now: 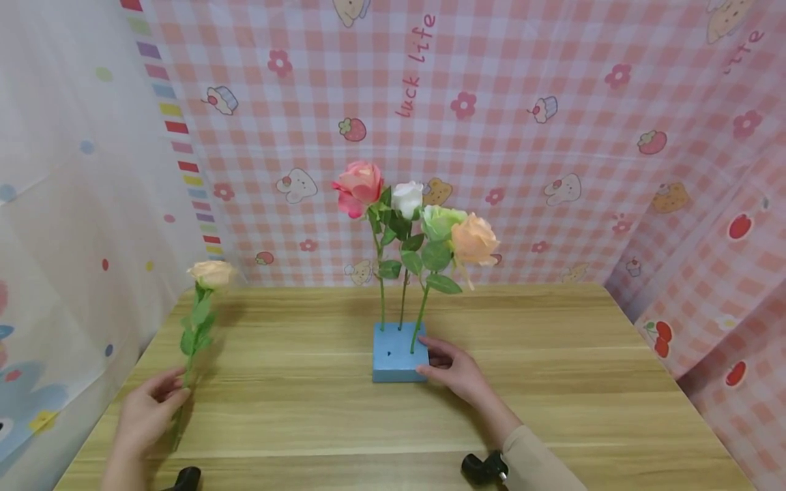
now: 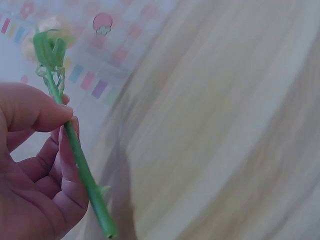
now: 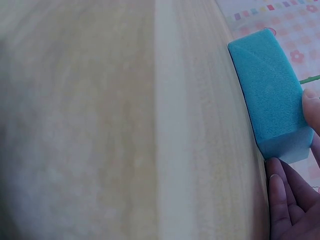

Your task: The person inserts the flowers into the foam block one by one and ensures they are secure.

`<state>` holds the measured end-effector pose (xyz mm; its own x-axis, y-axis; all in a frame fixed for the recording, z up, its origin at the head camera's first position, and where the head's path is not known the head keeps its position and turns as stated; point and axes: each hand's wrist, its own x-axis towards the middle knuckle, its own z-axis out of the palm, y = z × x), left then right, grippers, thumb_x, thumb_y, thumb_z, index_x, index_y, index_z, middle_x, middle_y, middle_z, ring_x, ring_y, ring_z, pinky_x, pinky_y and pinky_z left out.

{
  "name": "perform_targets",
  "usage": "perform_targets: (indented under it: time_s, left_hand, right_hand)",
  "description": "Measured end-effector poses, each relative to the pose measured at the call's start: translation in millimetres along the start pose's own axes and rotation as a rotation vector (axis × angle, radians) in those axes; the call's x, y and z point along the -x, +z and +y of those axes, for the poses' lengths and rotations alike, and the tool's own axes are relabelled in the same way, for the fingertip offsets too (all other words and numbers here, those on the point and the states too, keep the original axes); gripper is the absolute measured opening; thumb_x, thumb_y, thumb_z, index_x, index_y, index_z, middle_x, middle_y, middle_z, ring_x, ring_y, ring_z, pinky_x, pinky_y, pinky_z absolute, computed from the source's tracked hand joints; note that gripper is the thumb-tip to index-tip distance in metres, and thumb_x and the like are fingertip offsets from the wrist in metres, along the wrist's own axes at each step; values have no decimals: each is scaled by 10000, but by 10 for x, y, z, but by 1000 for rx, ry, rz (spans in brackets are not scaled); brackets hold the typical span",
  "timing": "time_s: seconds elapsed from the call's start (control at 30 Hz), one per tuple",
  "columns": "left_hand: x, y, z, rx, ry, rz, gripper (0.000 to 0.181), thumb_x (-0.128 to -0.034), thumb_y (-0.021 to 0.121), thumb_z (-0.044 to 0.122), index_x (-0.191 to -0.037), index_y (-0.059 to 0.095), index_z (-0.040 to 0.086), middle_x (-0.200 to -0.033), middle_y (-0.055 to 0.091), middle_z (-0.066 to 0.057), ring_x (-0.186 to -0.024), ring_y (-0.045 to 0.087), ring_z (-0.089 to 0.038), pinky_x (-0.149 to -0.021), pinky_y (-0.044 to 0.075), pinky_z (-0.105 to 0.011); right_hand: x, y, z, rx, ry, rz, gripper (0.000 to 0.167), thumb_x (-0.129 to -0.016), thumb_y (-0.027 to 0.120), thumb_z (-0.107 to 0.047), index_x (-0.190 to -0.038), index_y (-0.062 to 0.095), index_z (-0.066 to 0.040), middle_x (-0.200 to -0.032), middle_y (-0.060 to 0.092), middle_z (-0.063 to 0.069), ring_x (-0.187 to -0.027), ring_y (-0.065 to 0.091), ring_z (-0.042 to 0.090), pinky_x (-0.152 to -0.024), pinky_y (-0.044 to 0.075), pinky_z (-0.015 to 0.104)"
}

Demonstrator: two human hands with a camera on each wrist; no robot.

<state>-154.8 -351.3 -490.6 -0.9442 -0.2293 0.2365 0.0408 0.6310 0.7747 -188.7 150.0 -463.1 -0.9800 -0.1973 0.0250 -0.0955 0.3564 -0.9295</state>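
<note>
My left hand pinches the green stem of a cream artificial rose between thumb and fingers, over the table's left side. The stem's lower end sticks out below that hand in the left wrist view. My right hand holds the right side of a blue foam block, thumb near its front corner. Standing in the block are a pink rose, a white rose, a green rose and a peach rose. A small hole shows at the block's front left.
The wooden table carries the block. Black objects lie near its front edge, one at the right and one at the left. A pink checked curtain hangs behind, and a white curtain at the left.
</note>
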Motion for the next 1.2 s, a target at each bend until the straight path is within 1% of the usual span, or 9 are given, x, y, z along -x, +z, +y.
perform_targets:
  time_s: [0.07, 0.13, 0.27, 0.37, 0.47, 0.57, 0.77, 0.93, 1.2]
  left_hand:
    - [-21, 39, 53, 17, -3, -22, 383, -870, 679, -42, -1224, 583, -154, -886, 646, 42, -759, 507, 105, -647, 449, -74]
    - [-41, 88, 111, 46, -10, -45, 391, -876, 675, -53, -1239, 572, -154, -911, 649, -6, -774, 515, 94, -659, 461, -82]
    - [-74, 204, 230, 131, -24, -86, 392, -882, 664, -76, -1247, 553, -164, -925, 625, 36, -800, 525, 77, -677, 483, -105]
    - [-98, 295, 313, 198, -20, -105, 389, -888, 653, -86, -1247, 536, -180, -936, 617, 58, -821, 530, 78, -694, 495, -113]
    - [-123, 384, 394, 260, -18, -131, 395, -903, 632, -94, -1267, 511, -184, -966, 608, 42, -844, 532, 69, -707, 504, -125]
    - [-152, 471, 491, 306, -30, -162, 397, -916, 615, -93, -1286, 497, -176, -1007, 600, -14, -865, 535, 38, -714, 509, -142]
    - [-224, 625, 706, 354, -65, -245, 415, -937, 600, -67, -1323, 467, -143, -1118, 577, -176, -898, 551, -12, -754, 523, -171]
    - [-271, 745, 865, 376, -32, -271, 432, -932, 601, -79, -1329, 448, -157, -1177, 557, -271, -922, 546, 3, -799, 508, -148]
    - [-315, 916, 1075, 416, 15, -274, 404, -904, 619, -106, -1281, 484, -156, -1147, 573, -278, -930, 557, -31, -814, 497, -150]
  right_hand:
    - [11, -1, -33, 5, 0, 1, 510, -889, 752, -103, -1359, 579, -6, -1233, 622, 215, -1073, 612, 356, -900, 518, 434]
    - [16, -2, -51, 11, 1, 0, 507, -889, 751, -101, -1356, 580, -3, -1232, 622, 217, -1074, 610, 365, -900, 517, 430]
    - [-19, 8, 15, 11, 2, 4, 508, -885, 753, -92, -1355, 580, 0, -1230, 623, 220, -1072, 610, 370, -898, 516, 439]
    - [-83, 30, 161, 11, -1, 12, 517, -882, 760, -105, -1361, 583, -20, -1236, 624, 209, -1067, 617, 348, -899, 516, 449]
    - [-145, 46, 303, 20, -4, 16, 531, -880, 770, -142, -1371, 586, -59, -1248, 626, 183, -1062, 622, 306, -899, 517, 439]
    - [-176, 43, 377, 24, -6, 12, 543, -877, 778, -183, -1377, 588, -92, -1259, 625, 157, -1062, 622, 273, -897, 519, 416]
    - [-176, 33, 385, 13, -8, 8, 547, -870, 787, -201, -1373, 595, -103, -1260, 624, 153, -1060, 619, 268, -898, 520, 416]
    - [-173, 34, 378, 14, -8, 10, 545, -869, 788, -206, -1370, 598, -106, -1260, 624, 153, -1064, 619, 269, -903, 520, 419]
    - [-177, 32, 392, 15, -7, 17, 545, -869, 787, -194, -1371, 596, -101, -1264, 621, 160, -1068, 620, 278, -896, 524, 422]
